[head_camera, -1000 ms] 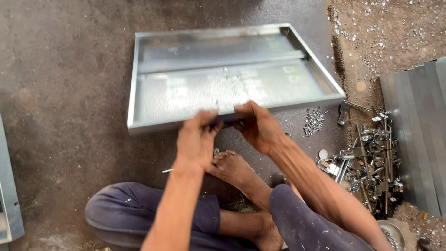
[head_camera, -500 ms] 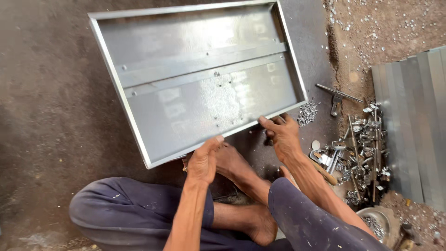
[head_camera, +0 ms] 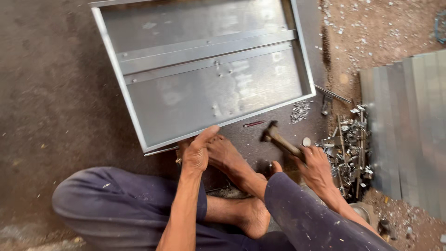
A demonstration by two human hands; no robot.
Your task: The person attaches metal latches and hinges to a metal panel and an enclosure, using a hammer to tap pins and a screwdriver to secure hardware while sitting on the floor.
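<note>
The far edge of the sheet-metal tray (head_camera: 204, 69) runs out of the top of the frame, and the near-right knee hides part of the right hand (head_camera: 316, 165), whose fingers close around a hammer (head_camera: 281, 142) handle. The left hand (head_camera: 197, 151) pinches the tray's near corner, thumb on the rim. Dark concrete floor (head_camera: 51, 102) lies open to the left; scrap fasteners (head_camera: 353, 148) and stacked metal sheets (head_camera: 409, 130) crowd the right.

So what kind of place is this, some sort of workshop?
Most likely a small sheet-metal workshop, with work done on the floor. A person sits by a shallow metal tray, left hand on its edge, right hand gripping a hammer. Metal scraps and stacked sheets lie alongside.
</note>
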